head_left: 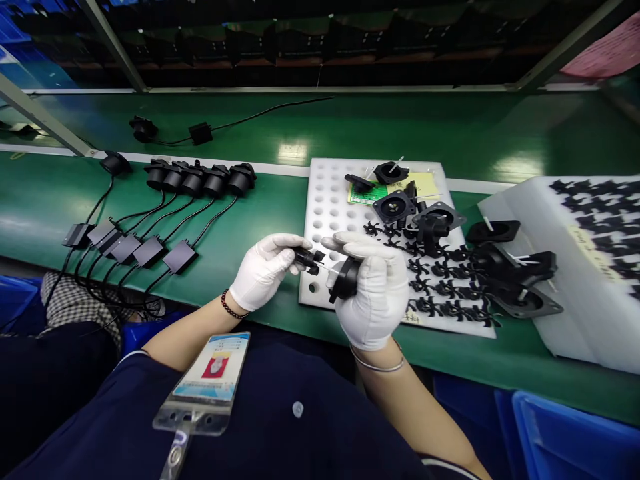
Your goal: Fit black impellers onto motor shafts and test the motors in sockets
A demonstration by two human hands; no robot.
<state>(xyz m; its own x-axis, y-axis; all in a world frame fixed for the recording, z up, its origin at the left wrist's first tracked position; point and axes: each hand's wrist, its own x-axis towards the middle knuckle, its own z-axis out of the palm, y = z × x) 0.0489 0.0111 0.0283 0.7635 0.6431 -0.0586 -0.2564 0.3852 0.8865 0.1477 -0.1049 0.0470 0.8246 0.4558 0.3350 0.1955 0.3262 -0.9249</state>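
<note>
A white-gloved left hand (pixel 265 272) pinches a small black plastic connector part (pixel 307 259) just beside a round black plastic socket housing (pixel 346 280), gripped in the curled, white-gloved right hand (pixel 373 290), above a white perforated foam board (pixel 325 187) on a green assembly bench (pixel 50 223); black cabled sockets (pixel 200 180) lie in a row to the left.

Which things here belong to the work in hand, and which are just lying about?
In use: left hand holding small black part; right hand holding black housing; black star-shaped pieces; white foam board.
Lying about: cabled black connectors; ID badge; blue crate.
</note>
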